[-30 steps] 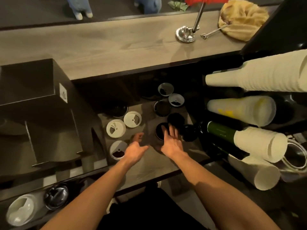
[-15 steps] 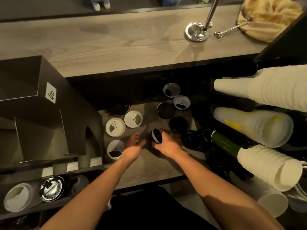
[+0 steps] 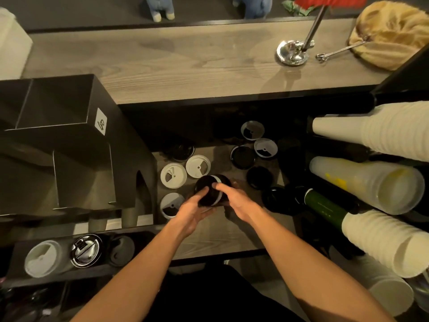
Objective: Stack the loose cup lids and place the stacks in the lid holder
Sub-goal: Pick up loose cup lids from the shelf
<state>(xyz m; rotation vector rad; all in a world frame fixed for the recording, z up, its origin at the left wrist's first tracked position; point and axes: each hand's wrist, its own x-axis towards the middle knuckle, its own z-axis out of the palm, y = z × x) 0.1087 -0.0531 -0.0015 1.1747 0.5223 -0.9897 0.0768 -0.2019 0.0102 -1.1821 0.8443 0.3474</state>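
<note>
A short stack of black lids point(image 3: 210, 187) with one white lid in it is held on its side above the lower counter. My left hand point(image 3: 193, 211) cups it from below and the left, thumb on top. My right hand point(image 3: 235, 199) grips its right end. Loose white lids point(image 3: 173, 175) point(image 3: 198, 166) point(image 3: 171, 205) lie just left of the stack. Further back lie black lids point(image 3: 243, 156) point(image 3: 259, 177) and two upturned white ones point(image 3: 252, 130) point(image 3: 265, 147). The lid holder point(image 3: 21, 256) at the front left has stacks in its slots.
A dark box-shaped machine point(image 3: 58, 145) stands to the left of the lids. Sleeves of paper and plastic cups point(image 3: 380, 129) lie on their sides on the right, beside a dark green bottle point(image 3: 320, 204). A wooden bar top point(image 3: 185, 61) runs across the back.
My right hand picked the lid stack off the counter and lifted it. My left hand came in and now holds it too, so both hands grip the stack.
</note>
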